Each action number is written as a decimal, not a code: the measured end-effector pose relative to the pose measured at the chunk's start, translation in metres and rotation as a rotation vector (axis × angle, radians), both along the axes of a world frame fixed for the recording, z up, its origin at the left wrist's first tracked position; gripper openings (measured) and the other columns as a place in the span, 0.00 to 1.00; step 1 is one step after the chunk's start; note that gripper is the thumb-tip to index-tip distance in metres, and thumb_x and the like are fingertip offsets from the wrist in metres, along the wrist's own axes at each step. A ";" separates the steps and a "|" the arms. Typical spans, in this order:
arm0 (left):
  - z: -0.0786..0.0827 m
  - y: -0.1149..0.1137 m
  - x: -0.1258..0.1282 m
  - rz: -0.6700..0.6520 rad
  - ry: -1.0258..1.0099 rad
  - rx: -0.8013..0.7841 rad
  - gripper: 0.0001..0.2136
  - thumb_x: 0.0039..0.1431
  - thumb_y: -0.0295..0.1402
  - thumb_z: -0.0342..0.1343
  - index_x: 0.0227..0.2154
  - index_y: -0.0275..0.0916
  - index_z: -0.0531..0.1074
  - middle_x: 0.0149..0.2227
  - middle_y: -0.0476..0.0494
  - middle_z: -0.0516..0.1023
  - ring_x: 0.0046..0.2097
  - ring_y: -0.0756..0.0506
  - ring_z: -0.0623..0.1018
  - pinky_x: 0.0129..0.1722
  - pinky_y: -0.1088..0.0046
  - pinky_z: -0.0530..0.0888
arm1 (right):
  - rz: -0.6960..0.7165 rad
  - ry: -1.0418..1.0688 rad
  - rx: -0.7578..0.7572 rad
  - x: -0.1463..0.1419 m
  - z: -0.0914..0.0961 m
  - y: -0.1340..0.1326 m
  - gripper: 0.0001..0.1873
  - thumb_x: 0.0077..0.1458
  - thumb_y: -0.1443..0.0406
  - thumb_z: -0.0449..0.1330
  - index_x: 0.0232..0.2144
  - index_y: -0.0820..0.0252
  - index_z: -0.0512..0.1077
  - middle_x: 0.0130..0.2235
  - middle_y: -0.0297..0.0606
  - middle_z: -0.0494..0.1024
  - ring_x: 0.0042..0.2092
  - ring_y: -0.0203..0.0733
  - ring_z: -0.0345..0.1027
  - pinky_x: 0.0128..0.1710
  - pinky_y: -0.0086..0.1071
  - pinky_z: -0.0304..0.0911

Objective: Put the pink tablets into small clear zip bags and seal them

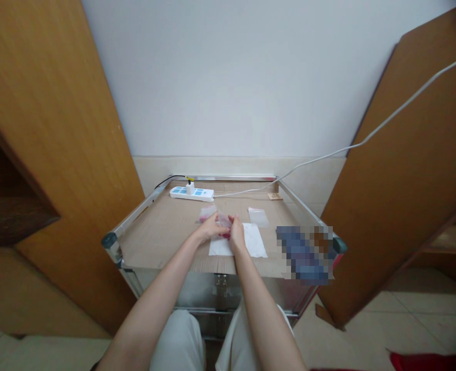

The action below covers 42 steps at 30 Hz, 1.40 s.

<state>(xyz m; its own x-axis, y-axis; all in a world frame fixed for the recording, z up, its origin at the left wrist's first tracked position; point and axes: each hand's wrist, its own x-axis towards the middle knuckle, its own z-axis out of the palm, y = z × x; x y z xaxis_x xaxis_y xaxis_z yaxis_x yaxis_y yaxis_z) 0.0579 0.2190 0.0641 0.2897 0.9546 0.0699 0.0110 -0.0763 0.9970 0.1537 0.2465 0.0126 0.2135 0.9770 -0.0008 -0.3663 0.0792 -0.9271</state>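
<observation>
Both hands meet over a white sheet of paper (254, 241) on the cardboard-covered cart top. My left hand (208, 228) closes its fingers on a small clear plastic bag (223, 220). From the other side my right hand (237, 236) is curled in at the same bag, its fingertips partly hidden. Something small and red (225, 235) shows low between the hands; its kind is too small to make out. Just beyond my left hand lies a clear packet with pinkish contents (207, 212). Flat clear bags (258, 217) rest to the right of my hands.
A white power strip (197, 194) with a plug in it sits at the back left. Its white cable (321, 158) runs up to the right. A blurred dark blue object (303, 255) lies at the right edge. Metal rails (224, 178) border the cart; wooden furniture (96, 170) flanks it.
</observation>
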 end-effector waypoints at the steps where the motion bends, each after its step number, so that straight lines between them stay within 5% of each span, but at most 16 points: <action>1: -0.001 0.000 -0.001 -0.007 -0.008 0.001 0.19 0.32 0.28 0.62 0.31 0.32 0.64 0.22 0.48 0.73 0.22 0.52 0.71 0.22 0.79 0.65 | -0.015 -0.014 -0.017 0.000 0.001 0.000 0.21 0.49 0.54 0.45 0.29 0.62 0.70 0.28 0.38 0.75 0.22 0.36 0.66 0.18 0.27 0.59; 6: -0.006 0.001 -0.004 -0.017 -0.083 0.016 0.23 0.31 0.28 0.63 0.34 0.33 0.64 0.27 0.45 0.74 0.26 0.51 0.73 0.26 0.76 0.67 | -0.043 -0.012 -0.025 0.001 0.001 0.001 0.21 0.49 0.54 0.44 0.27 0.62 0.70 0.27 0.38 0.75 0.25 0.36 0.67 0.21 0.27 0.60; 11: -0.007 -0.004 -0.009 0.142 -0.105 0.003 0.21 0.30 0.25 0.62 0.34 0.34 0.66 0.30 0.46 0.73 0.25 0.53 0.71 0.22 0.81 0.64 | -0.070 0.027 -0.017 0.003 0.001 0.003 0.20 0.50 0.55 0.43 0.25 0.61 0.69 0.25 0.38 0.74 0.27 0.37 0.67 0.25 0.29 0.61; 21: -0.023 -0.025 -0.016 0.273 -0.553 -0.119 0.23 0.34 0.20 0.58 0.39 0.38 0.65 0.29 0.50 0.73 0.27 0.54 0.71 0.22 0.82 0.64 | -0.101 0.133 -0.030 0.009 0.011 0.002 0.20 0.52 0.60 0.40 0.22 0.60 0.68 0.25 0.38 0.75 0.31 0.37 0.68 0.34 0.32 0.61; 42: -0.025 -0.031 -0.017 0.388 -0.611 -0.217 0.11 0.31 0.21 0.59 0.24 0.32 0.71 0.23 0.48 0.74 0.27 0.53 0.72 0.24 0.80 0.66 | -0.089 0.242 0.042 0.016 0.016 -0.003 0.18 0.50 0.59 0.42 0.23 0.61 0.68 0.25 0.36 0.75 0.31 0.37 0.69 0.34 0.30 0.60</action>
<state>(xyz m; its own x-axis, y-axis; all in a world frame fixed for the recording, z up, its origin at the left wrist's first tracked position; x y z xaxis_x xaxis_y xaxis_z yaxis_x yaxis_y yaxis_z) 0.0411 0.1881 0.0396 -0.1001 0.9908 -0.0908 -0.5627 0.0189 0.8264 0.1701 0.2430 0.0284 0.2975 0.9545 -0.0220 -0.5670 0.1581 -0.8084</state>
